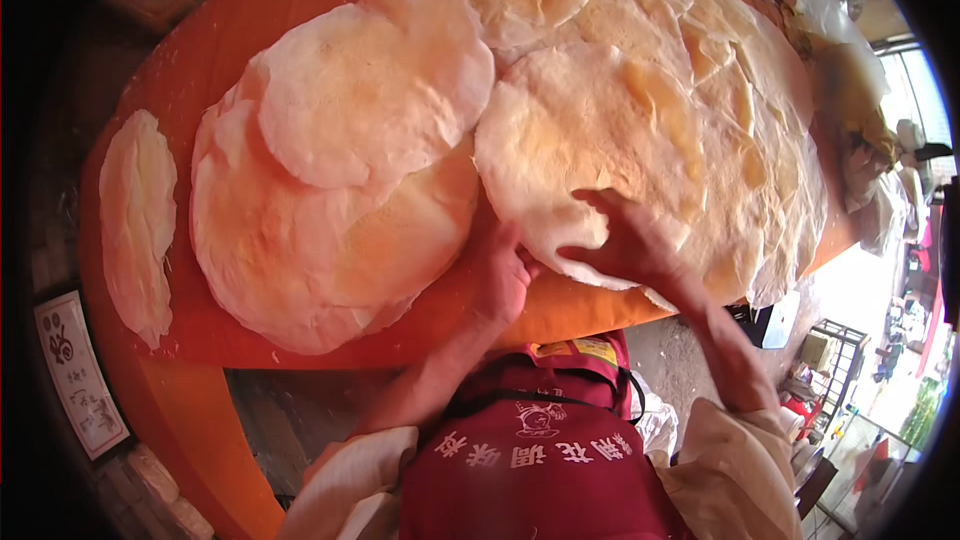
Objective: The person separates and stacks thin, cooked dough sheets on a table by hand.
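A thin round flatbread (577,135) lies before me on an orange tabletop (585,315), overlapping others to its right. My right hand (637,240) is over its lower part, thumb and fingers spread apart; whether it touches the bread is not plain. At the bread's lower left edge is my left hand (506,281), with partly curled fingers. The hand hides what, if anything, is between them. To the left, a pale flatbread (360,97) overlaps a larger flatbread (262,240) beneath it.
Overlapping flatbreads (757,165) cover the table's right side. A folded flatbread (139,232) lies near the left end. Plastic bags (817,0) sit beyond the right edge. Below are a sign with writing (81,375) and a metal rack (832,360). I wear a maroon apron (540,487).
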### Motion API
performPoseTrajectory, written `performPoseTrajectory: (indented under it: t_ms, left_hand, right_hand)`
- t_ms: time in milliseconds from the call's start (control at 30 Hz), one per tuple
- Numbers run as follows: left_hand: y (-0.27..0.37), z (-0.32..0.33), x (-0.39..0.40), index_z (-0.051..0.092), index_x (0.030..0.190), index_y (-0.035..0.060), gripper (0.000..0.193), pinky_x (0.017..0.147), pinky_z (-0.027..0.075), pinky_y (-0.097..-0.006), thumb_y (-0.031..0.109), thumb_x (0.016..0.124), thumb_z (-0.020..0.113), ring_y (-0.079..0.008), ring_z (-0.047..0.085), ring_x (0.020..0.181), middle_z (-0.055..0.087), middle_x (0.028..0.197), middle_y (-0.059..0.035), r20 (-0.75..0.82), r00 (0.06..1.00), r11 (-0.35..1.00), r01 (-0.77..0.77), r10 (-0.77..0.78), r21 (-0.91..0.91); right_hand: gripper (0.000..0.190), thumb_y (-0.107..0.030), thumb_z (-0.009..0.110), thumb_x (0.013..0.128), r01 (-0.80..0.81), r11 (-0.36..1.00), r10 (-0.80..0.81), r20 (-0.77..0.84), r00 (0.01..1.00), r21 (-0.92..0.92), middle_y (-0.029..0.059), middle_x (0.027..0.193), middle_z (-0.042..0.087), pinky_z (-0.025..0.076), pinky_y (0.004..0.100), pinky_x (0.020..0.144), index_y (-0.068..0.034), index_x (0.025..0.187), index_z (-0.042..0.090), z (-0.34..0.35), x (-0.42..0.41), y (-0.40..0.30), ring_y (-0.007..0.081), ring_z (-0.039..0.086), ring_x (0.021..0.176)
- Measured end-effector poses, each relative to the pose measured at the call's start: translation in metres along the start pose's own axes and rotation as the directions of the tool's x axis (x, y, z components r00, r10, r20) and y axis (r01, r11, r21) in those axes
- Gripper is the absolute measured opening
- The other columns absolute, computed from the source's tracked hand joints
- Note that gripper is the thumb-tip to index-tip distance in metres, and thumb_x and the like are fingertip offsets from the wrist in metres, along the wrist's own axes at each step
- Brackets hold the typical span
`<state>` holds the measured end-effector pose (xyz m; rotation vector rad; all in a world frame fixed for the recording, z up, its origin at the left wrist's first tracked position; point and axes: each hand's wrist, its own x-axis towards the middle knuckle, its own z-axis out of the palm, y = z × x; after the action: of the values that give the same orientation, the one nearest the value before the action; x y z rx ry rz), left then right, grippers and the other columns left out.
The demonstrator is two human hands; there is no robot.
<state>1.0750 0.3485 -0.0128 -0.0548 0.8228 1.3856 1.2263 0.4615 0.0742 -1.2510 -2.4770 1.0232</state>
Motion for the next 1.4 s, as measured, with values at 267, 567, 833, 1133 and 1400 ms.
performPoseTrajectory:
  t_ms: [267,567,833,1133,1400]
  left_hand:
    - [0.025,0.020,0.021,0.045,0.138,0.0100,0.048,0.097,0.048,-0.0405,0.040,0.101,0.050,-0.0219,0.055,0.119,0.056,0.130,-0.0078,0.184,0.982,0.998,-0.059,0.051,0.034]
    - [0.038,0.038,0.032,0.039,0.144,0.0148,0.055,0.098,0.048,-0.0384,0.033,0.097,0.060,-0.0201,0.054,0.119,0.053,0.133,-0.0042,0.225,0.966,0.977,-0.158,0.124,0.143]
    - [0.032,0.038,0.047,0.032,0.148,0.0109,0.066,0.104,0.044,-0.0406,0.020,0.093,0.068,-0.0234,0.048,0.126,0.049,0.138,-0.0053,0.022,0.977,0.975,-0.213,0.212,0.068]
    - [0.090,0.077,-0.009,0.069,0.100,-0.0040,0.023,0.080,0.056,-0.0340,0.018,0.092,0.068,-0.0217,0.069,0.081,0.071,0.090,-0.0101,0.202,0.954,0.932,-0.267,0.220,0.246]
    - [0.249,-0.060,-0.108,0.066,0.093,0.0063,0.014,0.064,0.053,-0.0349,0.020,0.094,0.063,-0.0182,0.064,0.071,0.064,0.079,-0.0033,-0.007,0.780,0.696,-0.555,0.626,0.456]
  right_hand:
    - [0.055,-0.015,0.081,0.067,0.099,0.989,-0.077,-0.190,0.979,0.113,0.0199,0.104,0.066,0.053,0.0412,0.079,-0.001,0.117,0.063,0.015,-0.022,0.008,0.0368,0.064,0.093]
    - [0.053,-0.020,0.082,0.070,0.110,0.983,-0.065,-0.287,0.956,0.145,0.0191,0.100,0.066,0.053,0.0413,0.073,0.000,0.116,0.063,0.007,-0.023,-0.001,0.0366,0.065,0.086]
    - [0.002,-0.008,0.061,0.076,-0.189,0.939,0.028,-0.485,0.874,-0.288,0.0126,0.073,0.062,0.050,0.0460,0.062,-0.009,0.076,0.063,0.014,-0.004,-0.024,0.0348,0.064,0.072]
    - [0.023,-0.024,0.065,0.095,-0.345,0.934,0.326,-0.615,0.718,0.093,0.0029,0.095,0.070,0.051,0.0274,0.069,-0.004,0.104,0.071,-0.184,-0.070,0.023,0.0102,0.061,0.077]
    - [0.034,-0.032,0.065,0.093,-0.232,0.958,0.282,-0.706,0.649,0.170,0.0012,0.095,0.065,0.046,0.0264,0.072,-0.006,0.114,0.069,-0.296,-0.038,0.049,0.0077,0.055,0.083]
